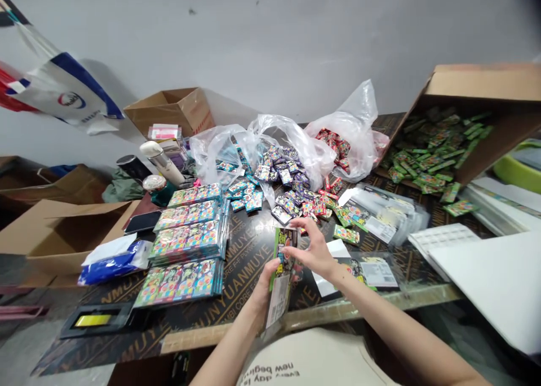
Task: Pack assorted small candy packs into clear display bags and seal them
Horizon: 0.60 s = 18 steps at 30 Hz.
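A narrow printed packet (279, 287), green and black on top with a pale label below, stands tilted in front of my body. My left hand (262, 287) grips its left side, the thumb on the front. At the packet's upper right, my right hand (315, 251) has its thumb on the printed face and its index finger bent over the top edge; some fingers are hidden behind. Just beyond lie small loose packs in purple (291, 203), blue (249, 195), red (315, 207) and green (346, 234). Another labelled packet (378, 273) lies right of my hands.
Stacked colourful multi-packs (181, 279) stand at left, near a tape-like black holder (97, 320) and a phone (142, 222). Plastic bags (287, 129) of small packs line the wall. A tipped carton (482, 93) spills green packs at right, above white boards (494, 279) and clear sleeves (391, 205).
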Motion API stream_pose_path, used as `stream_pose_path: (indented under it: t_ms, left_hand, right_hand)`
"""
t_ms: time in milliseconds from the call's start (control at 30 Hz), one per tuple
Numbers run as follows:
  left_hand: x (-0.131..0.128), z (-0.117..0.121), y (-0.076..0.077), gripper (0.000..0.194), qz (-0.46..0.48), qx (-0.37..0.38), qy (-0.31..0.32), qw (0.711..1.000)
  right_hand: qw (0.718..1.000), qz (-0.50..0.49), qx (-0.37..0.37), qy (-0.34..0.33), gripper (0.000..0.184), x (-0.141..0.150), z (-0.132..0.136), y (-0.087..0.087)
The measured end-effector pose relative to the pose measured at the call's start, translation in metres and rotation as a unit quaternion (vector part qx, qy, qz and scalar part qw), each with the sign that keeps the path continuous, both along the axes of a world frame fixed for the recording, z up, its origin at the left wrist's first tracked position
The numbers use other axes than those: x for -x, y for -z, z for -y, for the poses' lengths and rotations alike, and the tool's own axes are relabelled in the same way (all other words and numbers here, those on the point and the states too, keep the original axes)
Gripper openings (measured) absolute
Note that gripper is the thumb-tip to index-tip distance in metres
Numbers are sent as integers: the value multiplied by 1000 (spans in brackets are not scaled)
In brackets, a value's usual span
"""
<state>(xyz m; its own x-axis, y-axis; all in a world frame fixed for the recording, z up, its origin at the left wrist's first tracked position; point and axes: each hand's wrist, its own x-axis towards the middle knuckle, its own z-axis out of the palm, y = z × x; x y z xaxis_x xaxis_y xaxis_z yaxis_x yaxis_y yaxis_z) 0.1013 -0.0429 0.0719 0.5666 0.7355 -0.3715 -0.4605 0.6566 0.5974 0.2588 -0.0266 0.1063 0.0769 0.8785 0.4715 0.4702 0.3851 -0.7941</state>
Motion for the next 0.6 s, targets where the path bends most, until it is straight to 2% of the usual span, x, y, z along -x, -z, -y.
stream_pose_path:
  t_ms: [67, 133, 233, 333, 400, 500, 600]
  left_hand:
    - [-1, 0, 2, 48, -14, -22, -1, 1000]
    - [-1, -3, 2, 51, -22, -52, 1, 998]
    - [3, -12, -1, 62, -44, -98, 41, 993]
    - [10, -18, -9, 62, -72, -148, 69, 984]
    - [13, -16, -17, 53, -81, -169, 64, 980]
    - [14, -9, -27, 37, -77, -152, 73, 983]
    - [12, -3, -30, 27, -88, -138, 54, 985]
  right_hand:
    - [999, -14, 27, -28, 47, -2, -5, -6]
    - [997, 0, 40, -61, 33, -5, -9, -11]
    - [986, 49, 51, -150, 26, -12, -11, -18]
    - [951, 86, 95, -283, 22, -17, -10, -26]
    - [929, 103, 122, -333, 27, -19, -9, -30]
    - [926, 103, 136, -337, 50, -19, -10, -30]
    - [935, 45, 143, -321, 51, -15, -13, -22]
